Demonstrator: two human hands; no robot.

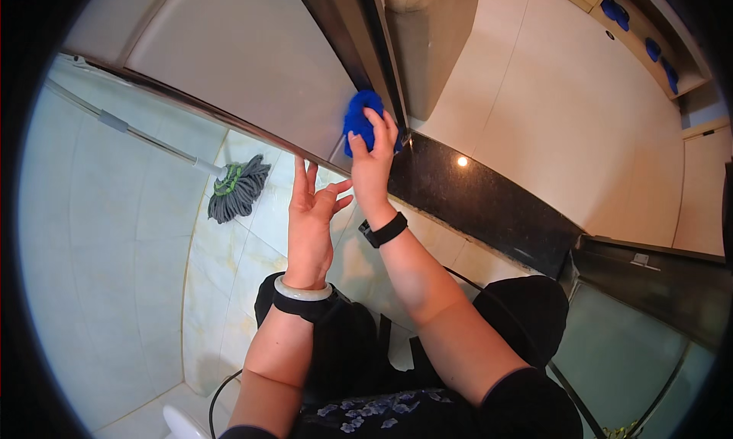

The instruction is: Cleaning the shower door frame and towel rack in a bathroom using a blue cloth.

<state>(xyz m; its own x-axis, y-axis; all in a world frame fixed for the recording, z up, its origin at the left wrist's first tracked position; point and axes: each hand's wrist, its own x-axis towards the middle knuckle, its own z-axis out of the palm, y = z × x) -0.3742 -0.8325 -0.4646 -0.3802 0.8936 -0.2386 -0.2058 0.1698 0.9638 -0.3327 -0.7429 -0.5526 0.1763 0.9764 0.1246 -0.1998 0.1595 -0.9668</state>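
A bunched blue cloth (362,124) is under my right hand (373,147), whose fingers grip it against the lower corner of a light door panel (246,55), beside the dark metal door frame (343,27). To its left, my left hand (314,210) is raised with spread fingers. Its upper fingertips reach the door's dark edge (229,118), partly hidden behind it; no object shows in this hand. Black bands circle both wrists, and a pale bangle (302,290) sits on the left one.
A mop with a grey string head (237,193) leans by the tiled wall (114,210) at left. A black stone threshold (475,193) crosses toward another door frame (653,278) at lower right. Beyond lie a pale floor (561,107) and a shelf (687,89) with blue slippers (615,12).
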